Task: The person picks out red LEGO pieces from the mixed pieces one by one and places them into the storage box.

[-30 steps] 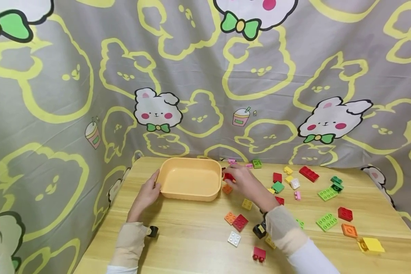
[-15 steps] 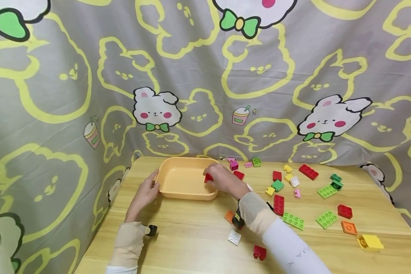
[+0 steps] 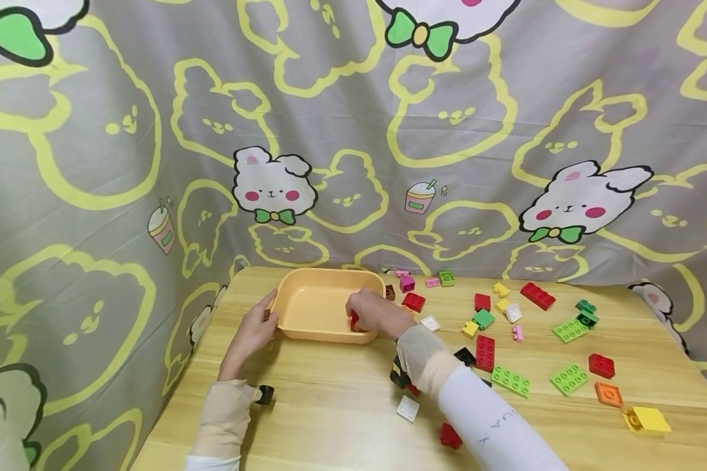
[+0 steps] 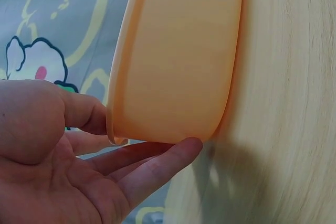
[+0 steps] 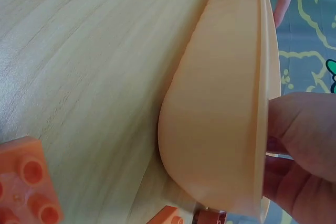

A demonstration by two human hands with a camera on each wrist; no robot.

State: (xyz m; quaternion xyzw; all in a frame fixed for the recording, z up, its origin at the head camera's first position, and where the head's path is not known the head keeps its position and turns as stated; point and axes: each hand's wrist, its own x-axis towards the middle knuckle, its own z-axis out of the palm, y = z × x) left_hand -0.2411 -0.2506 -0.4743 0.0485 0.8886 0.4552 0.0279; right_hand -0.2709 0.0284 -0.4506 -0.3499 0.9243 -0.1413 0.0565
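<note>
A light orange plastic basin (image 3: 312,304) stands at the back left of the table. My left hand (image 3: 256,332) grips its left end; in the left wrist view the thumb (image 4: 86,113) lies over the rim while fingers touch the outer wall. Inside the basin's right part, my right hand (image 3: 376,310) holds a red toy brick (image 3: 354,320), mostly covered by the fingers. The right wrist view has the basin's outer wall (image 5: 215,98) in front of the fingertips, so the brick is hidden there.
Several loose toy bricks lie across the right half of the wooden table (image 3: 306,418), among them a red brick (image 3: 486,353), a light green brick (image 3: 510,381) and a white brick (image 3: 408,409). A patterned curtain (image 3: 342,131) hangs behind the table.
My right hand has moved left from the bricks beside the basin, over its right rim and down inside, carrying the red brick. The left hand stays on the basin's left end.
</note>
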